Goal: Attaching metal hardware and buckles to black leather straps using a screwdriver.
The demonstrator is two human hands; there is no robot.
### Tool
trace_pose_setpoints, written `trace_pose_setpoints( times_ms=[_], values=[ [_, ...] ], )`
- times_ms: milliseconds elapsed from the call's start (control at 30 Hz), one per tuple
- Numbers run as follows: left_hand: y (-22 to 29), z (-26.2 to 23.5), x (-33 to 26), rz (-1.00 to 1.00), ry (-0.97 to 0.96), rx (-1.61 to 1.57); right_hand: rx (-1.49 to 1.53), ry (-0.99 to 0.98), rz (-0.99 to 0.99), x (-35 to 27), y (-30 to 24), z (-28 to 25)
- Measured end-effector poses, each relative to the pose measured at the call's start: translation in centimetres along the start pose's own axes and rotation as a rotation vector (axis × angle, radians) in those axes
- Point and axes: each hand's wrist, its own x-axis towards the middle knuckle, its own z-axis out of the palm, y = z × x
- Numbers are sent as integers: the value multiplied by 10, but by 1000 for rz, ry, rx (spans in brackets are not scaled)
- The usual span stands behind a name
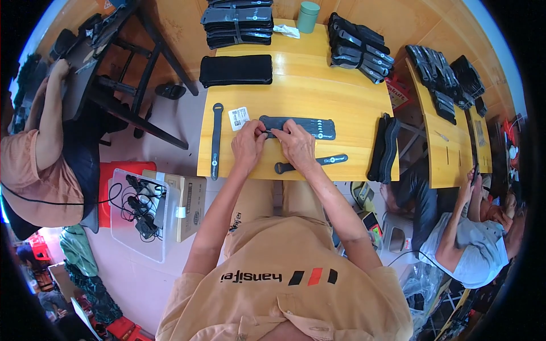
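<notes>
Seen from the head camera, the person's left hand (248, 145) and right hand (297, 145) sit side by side on a yellow table (307, 94), both pinching the near edge of a flat dark strap bundle (301, 126) lying across its middle. A single strap (216, 141) lies to the left, a white label (239, 118) beside it, and another strap (318, 163) sits just right of the right hand.

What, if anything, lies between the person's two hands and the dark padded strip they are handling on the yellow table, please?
Nothing visible does. The left hand and the right hand both rest directly on the near end of the dark padded strip. The white label card and the long black strap lie off to the left, clear of both hands.
</notes>
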Motion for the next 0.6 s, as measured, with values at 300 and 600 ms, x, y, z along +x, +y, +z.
trace_pose_setpoints(
  times_ms=[300,600],
  values=[
    [-11,-6,14,-52,-147,1,60,-23,67,0,-2,-1],
    [-7,-4,11,158,-89,83,72,-18,180,4,-6,2]
  ],
)
